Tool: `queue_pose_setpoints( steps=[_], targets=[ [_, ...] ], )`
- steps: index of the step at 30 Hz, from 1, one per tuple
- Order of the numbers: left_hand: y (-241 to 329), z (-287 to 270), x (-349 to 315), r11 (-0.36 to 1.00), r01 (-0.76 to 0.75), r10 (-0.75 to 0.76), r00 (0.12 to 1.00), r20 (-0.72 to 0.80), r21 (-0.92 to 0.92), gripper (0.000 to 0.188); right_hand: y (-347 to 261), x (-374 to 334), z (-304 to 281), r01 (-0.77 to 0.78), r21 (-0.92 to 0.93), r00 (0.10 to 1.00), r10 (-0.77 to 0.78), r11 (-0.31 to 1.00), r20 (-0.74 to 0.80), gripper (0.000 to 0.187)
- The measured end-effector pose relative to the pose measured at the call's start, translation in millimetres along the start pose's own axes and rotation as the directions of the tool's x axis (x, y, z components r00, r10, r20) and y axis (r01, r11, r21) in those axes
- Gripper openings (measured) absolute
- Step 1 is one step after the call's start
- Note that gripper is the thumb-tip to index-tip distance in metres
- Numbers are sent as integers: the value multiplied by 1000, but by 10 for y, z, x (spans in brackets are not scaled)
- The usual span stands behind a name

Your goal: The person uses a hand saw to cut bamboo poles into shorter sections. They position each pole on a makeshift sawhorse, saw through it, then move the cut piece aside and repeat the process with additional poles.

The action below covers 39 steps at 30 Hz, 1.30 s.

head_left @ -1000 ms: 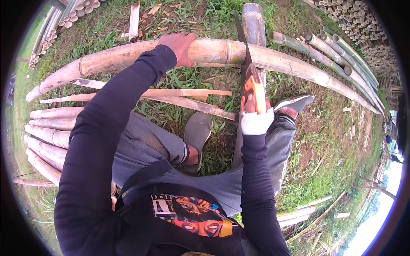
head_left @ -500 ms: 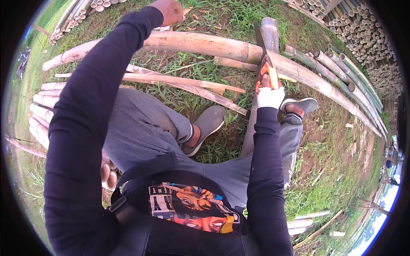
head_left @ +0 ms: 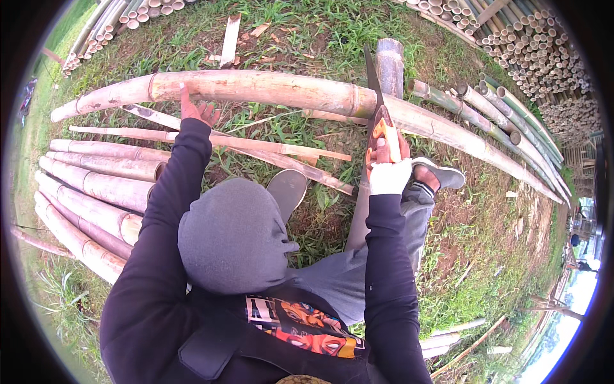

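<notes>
A long, thick bamboo pole [head_left: 268, 88] lies crosswise in front of me, curving across the view. My right hand [head_left: 384, 157], with a white covering at the wrist, grips the orange and pale handle of a handsaw [head_left: 374, 80]. The saw's dark blade stands across the pole at a joint; whether it has cut in cannot be seen. Just beyond the blade is the top of a thick post [head_left: 390, 64], on the pole's far side. My left hand [head_left: 199, 112] is at the near side of the pole's left part, thumb up against it and fingers spread.
Cut bamboo lengths [head_left: 102, 185] lie stacked at my left. Split strips [head_left: 275, 146] cross the grass between me and the pole. More poles [head_left: 505, 115] lie at the right, and a large bamboo stack [head_left: 537, 57] fills the far right. My bent left knee [head_left: 233, 237] rises near the middle.
My left hand has come down from beyond the pole to its near side. My left knee has lifted. The right hand keeps its grip on the saw at the same joint.
</notes>
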<state>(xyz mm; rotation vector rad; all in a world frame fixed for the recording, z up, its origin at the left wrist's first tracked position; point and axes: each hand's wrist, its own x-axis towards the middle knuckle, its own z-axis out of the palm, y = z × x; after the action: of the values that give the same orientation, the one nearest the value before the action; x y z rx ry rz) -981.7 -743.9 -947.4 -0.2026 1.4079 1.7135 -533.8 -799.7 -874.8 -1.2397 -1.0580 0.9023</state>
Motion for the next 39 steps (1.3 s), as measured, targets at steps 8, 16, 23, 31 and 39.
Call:
queue_pose_setpoints(
  steps=[8,16,23,31,39],
  targets=[
    [-81,348,200,959,-108,155,974,168,-262,66,-651,420,196,-238,-113,971,238,965,-16,43],
    [11,361,164,967,-103,140,979,146,-232,55,-651,-775,-267,-143,-211,986,121,967,-113,43],
    [-20,350,149,960,-82,132,976,176,-266,57,-865,-1475,-541,-243,-266,965,205,933,-160,30],
    [19,355,188,974,-76,117,975,187,-213,59,-155,243,-21,-181,0,983,181,984,10,22],
    [22,308,228,976,-75,106,984,144,-205,59,-906,-1952,-813,-284,-354,955,229,891,-191,30]
  ],
)
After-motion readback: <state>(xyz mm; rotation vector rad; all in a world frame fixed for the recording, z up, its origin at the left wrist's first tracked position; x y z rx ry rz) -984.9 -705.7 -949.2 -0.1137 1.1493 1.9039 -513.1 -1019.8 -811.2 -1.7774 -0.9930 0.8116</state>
